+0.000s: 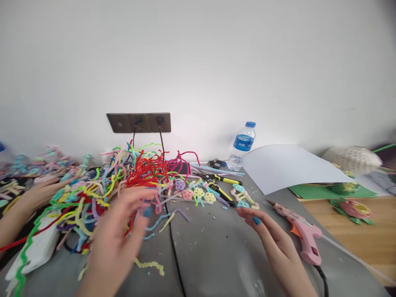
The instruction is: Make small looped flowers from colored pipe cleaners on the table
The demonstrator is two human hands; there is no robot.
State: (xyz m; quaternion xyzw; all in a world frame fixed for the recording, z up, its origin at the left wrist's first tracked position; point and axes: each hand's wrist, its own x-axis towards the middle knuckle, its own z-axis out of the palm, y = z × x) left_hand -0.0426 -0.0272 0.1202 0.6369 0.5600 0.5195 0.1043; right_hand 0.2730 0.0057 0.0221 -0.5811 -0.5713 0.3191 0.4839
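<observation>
Your left hand, blurred: thumb and fingers parted, before the tangled multicoloured heap of fuzzy pipe cleaners. Your right hand: thumb and fingers slightly parted, just beside the turquoise-and-cream looped pipe-cleaner piece on the grey tabletop. Right of it: one pink plastic glue gun.

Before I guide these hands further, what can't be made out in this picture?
All in the head view:
Left hand: blurred; whether it grips anything is unclear.
White object: partly hidden by the pile of fuzzy strands.
Bottle label: fine print too small to read.
Cord of the pink glue gun: cut off by the bottom edge.
</observation>
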